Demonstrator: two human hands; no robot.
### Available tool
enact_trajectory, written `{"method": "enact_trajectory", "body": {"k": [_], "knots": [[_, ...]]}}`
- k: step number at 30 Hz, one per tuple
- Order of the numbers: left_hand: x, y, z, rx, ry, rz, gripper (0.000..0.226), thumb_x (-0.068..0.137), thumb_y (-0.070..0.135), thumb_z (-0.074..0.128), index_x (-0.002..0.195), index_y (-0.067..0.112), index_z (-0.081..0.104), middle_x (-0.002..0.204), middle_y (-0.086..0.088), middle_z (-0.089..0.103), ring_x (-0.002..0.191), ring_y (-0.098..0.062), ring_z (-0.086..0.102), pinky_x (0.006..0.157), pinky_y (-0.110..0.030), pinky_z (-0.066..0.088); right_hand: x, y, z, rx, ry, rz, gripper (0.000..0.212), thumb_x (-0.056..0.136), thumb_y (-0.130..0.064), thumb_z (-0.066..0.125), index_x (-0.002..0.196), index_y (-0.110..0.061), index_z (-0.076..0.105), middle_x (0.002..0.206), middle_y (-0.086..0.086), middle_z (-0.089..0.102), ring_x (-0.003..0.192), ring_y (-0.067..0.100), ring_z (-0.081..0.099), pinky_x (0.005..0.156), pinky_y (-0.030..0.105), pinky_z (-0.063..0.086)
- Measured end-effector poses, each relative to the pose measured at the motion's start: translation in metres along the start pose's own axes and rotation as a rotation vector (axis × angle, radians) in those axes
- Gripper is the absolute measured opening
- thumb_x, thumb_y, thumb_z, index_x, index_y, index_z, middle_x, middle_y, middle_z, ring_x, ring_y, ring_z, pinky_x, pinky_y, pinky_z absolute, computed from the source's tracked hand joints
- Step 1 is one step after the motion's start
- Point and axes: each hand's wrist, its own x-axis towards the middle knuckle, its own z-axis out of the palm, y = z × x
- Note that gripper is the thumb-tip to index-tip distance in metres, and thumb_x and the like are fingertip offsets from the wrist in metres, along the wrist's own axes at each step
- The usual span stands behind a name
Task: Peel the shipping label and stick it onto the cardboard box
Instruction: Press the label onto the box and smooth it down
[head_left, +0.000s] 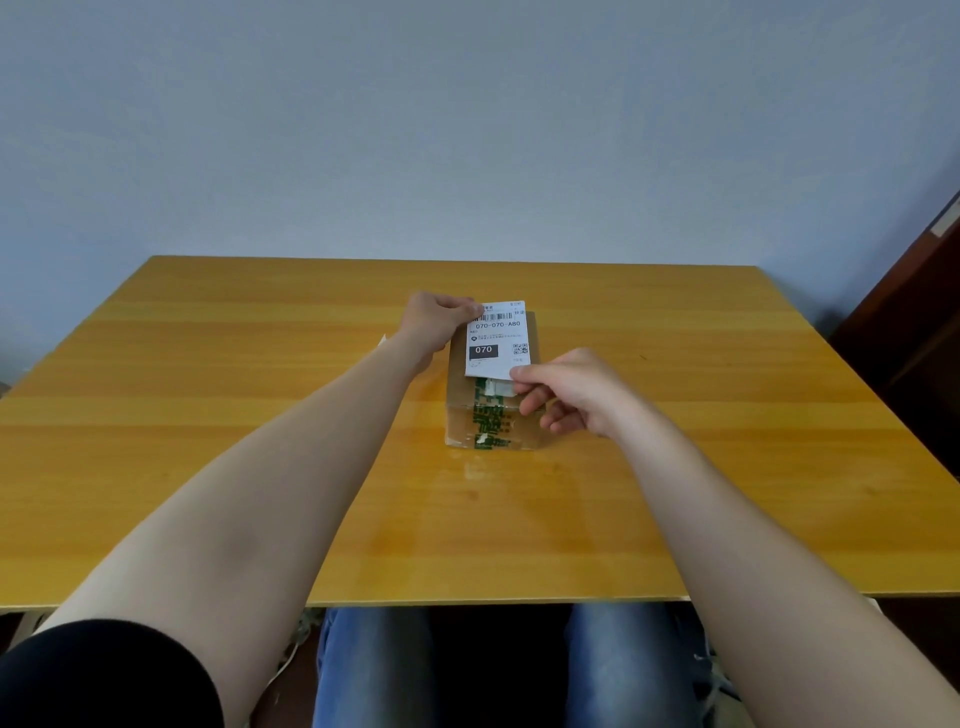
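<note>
In the head view, your shipping label (496, 338) lies across the top of the cardboard box (493, 415). Your left hand (434, 322) pinches its far-left corner and your right hand (566, 392) its near-right corner. Peeling looks done; pressing it flat likely remains.

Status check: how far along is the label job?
Done, apparently: the shipping label is peeled and sits over the top of the cardboard box. In hand: the left hand pinches its far left corner, the right hand its near right corner. Left: smoothing and pressing it down; I cannot tell whether any of it already sticks.
</note>
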Motion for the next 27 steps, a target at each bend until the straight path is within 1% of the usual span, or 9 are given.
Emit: {"method": "enact_trajectory", "body": {"k": [1, 2, 4, 6, 8, 12, 14, 18, 27], "knots": [[0.0015, -0.0011, 0.0002, 0.000, -0.001, 0.003, 0.026, 0.087, 0.030, 0.083, 0.104, 0.011, 0.081, 0.122, 0.008, 0.075, 0.111, -0.022, 0.069, 0.092, -0.046, 0.059, -0.0003, 0.0000, 0.0010, 0.006, -0.008, 0.003, 0.024, 0.096, -0.029, 0.076, 0.092, -0.006, 0.078, 0.063, 0.005, 0.075, 0.037, 0.015, 0.057, 0.037, 0.022, 0.049], [0.0019, -0.0015, 0.0009, 0.001, -0.004, 0.006, 0.026, 0.087, 0.029, 0.083, 0.104, 0.009, 0.080, 0.122, 0.006, 0.075, 0.110, -0.024, 0.071, 0.093, -0.045, 0.060, -0.0005, 0.0001, 0.0019, 0.009, -0.016, 0.005, 0.024, 0.095, -0.029, 0.076, 0.092, -0.005, 0.077, 0.063, 0.006, 0.075, 0.038, 0.016, 0.058, 0.037, 0.024, 0.051], [0.0012, -0.0012, 0.0034, 0.001, 0.000, 0.015, 0.027, 0.088, 0.026, 0.083, 0.106, 0.005, 0.080, 0.125, 0.003, 0.074, 0.106, -0.023, 0.072, 0.085, -0.038, 0.061, -0.0005, -0.0001, 0.0031, 0.013, -0.032, 0.011, 0.024, 0.095, -0.028, 0.077, 0.092, -0.005, 0.077, 0.065, 0.006, 0.075, 0.040, 0.017, 0.060, 0.039, 0.026, 0.055], [-0.0011, 0.0002, 0.0051, 0.000, -0.002, 0.020, 0.028, 0.088, 0.025, 0.083, 0.108, 0.004, 0.079, 0.126, 0.003, 0.073, 0.101, -0.019, 0.072, 0.073, -0.030, 0.058, -0.0006, 0.0000, 0.0032, 0.011, -0.039, 0.013, 0.024, 0.095, -0.030, 0.077, 0.093, -0.006, 0.078, 0.068, 0.006, 0.077, 0.042, 0.018, 0.061, 0.041, 0.027, 0.056], [-0.0022, 0.0009, 0.0048, 0.004, -0.007, 0.016, 0.028, 0.089, 0.025, 0.082, 0.108, 0.005, 0.080, 0.126, 0.005, 0.073, 0.098, -0.017, 0.072, 0.069, -0.027, 0.055, 0.0000, 0.0000, 0.0029, -0.007, -0.034, 0.012, 0.025, 0.095, -0.032, 0.077, 0.094, -0.007, 0.079, 0.070, 0.005, 0.078, 0.044, 0.018, 0.060, 0.042, 0.027, 0.056], [-0.0019, 0.0001, 0.0029, -0.010, -0.015, 0.001, 0.025, 0.089, 0.025, 0.082, 0.106, 0.006, 0.080, 0.126, 0.006, 0.074, 0.100, -0.018, 0.072, 0.079, -0.033, 0.060, -0.0002, -0.0009, 0.0029, -0.041, -0.030, 0.007, 0.025, 0.094, -0.035, 0.077, 0.092, -0.010, 0.080, 0.068, 0.003, 0.078, 0.047, 0.017, 0.057, 0.045, 0.027, 0.056], [-0.0022, 0.0003, 0.0024, -0.010, -0.013, -0.004, 0.025, 0.089, 0.025, 0.082, 0.105, 0.006, 0.080, 0.126, 0.007, 0.073, 0.101, -0.018, 0.072, 0.080, -0.034, 0.060, -0.0003, -0.0017, 0.0032, -0.047, -0.038, 0.009, 0.025, 0.094, -0.035, 0.078, 0.092, -0.010, 0.080, 0.069, 0.003, 0.078, 0.048, 0.017, 0.058, 0.048, 0.028, 0.059], [-0.0043, 0.0026, 0.0024, -0.013, -0.027, -0.010, 0.024, 0.089, 0.023, 0.082, 0.105, 0.004, 0.080, 0.127, 0.008, 0.072, 0.095, -0.015, 0.072, 0.073, -0.030, 0.058, -0.0008, -0.0036, 0.0043, -0.065, -0.052, 0.011, 0.026, 0.093, -0.036, 0.078, 0.092, -0.010, 0.080, 0.069, 0.002, 0.078, 0.050, 0.018, 0.059, 0.056, 0.034, 0.061], [-0.0070, 0.0036, 0.0012, -0.001, -0.031, -0.005, 0.022, 0.092, 0.020, 0.080, 0.106, 0.004, 0.079, 0.130, 0.005, 0.071, 0.087, -0.011, 0.070, 0.064, -0.024, 0.054, -0.0002, -0.0040, 0.0059, -0.073, -0.040, 0.016, 0.026, 0.092, -0.037, 0.079, 0.091, -0.011, 0.081, 0.065, 0.001, 0.076, 0.052, 0.016, 0.057, 0.058, 0.034, 0.061]]}}
